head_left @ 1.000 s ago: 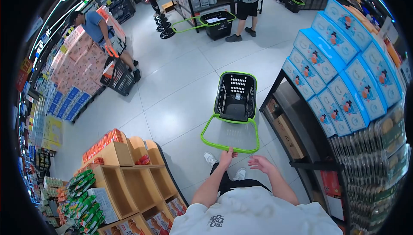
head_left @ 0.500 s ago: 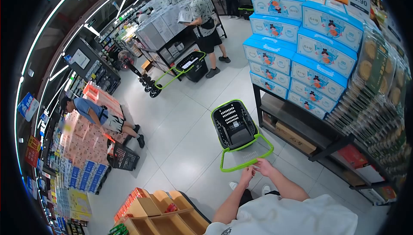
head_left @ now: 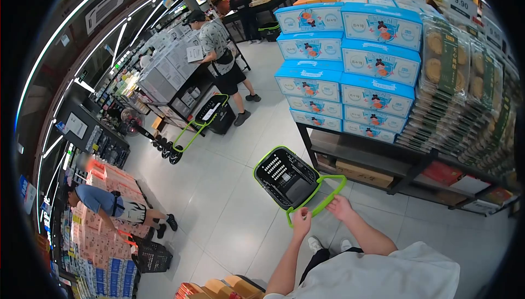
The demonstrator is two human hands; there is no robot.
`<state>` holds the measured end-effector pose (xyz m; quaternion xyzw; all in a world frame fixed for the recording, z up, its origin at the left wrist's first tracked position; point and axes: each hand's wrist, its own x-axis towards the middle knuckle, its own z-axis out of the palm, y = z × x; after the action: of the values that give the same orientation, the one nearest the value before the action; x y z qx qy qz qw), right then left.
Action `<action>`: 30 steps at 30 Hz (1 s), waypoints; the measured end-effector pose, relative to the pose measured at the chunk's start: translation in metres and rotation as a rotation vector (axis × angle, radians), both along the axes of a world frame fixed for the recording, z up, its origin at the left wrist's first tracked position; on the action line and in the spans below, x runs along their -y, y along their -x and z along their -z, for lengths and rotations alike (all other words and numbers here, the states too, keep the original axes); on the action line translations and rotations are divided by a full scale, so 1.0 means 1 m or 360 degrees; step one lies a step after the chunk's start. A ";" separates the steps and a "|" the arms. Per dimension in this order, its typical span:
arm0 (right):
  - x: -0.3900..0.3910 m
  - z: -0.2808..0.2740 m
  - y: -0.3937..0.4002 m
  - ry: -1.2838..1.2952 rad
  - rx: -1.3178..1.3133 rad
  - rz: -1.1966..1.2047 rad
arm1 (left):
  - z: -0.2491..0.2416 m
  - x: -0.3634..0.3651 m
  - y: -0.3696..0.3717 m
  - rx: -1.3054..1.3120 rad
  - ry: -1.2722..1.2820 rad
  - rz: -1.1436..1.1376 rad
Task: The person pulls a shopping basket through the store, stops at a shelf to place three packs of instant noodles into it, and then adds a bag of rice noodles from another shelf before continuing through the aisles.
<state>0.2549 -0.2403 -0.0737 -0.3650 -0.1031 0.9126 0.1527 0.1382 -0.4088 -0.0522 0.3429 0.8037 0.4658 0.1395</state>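
Note:
A black shopping basket [head_left: 284, 177] with a lime-green rim stands on the tiled floor in front of me, its inside bare. Its green handle [head_left: 330, 183] is tipped towards my body. My right hand [head_left: 340, 207] has its fingers curled at the handle's right-hand part. Over the handle's left end is my left hand [head_left: 302, 221], fingers bent together. Whether that hand grips the handle or something small is hidden. My white shoes [head_left: 315, 244] show just below the hands.
Blue gift boxes [head_left: 380, 74] and clear packs of round pastries [head_left: 445, 64] are stacked on a dark shelf stand [head_left: 355, 157] at right. One person [head_left: 216, 53] stands by grey boxes; another [head_left: 104, 200] bends over pink cartons. A wooden display [head_left: 235, 287] is near my feet.
My view has turned right, so the wooden display has slid down. My hands, close together before, are now apart, the left at the handle's left end. The handle sits at a different slant.

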 end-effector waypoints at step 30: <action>0.053 -0.076 0.007 -0.0593 0.0304 -0.0146 | 0.002 -0.108 0.006 0.1204 -0.0152 0.0328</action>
<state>0.2480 -0.2931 0.0028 -0.4101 -0.3005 0.8450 0.1655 0.1319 -0.3005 -0.0544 0.2321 0.6344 0.5796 0.4557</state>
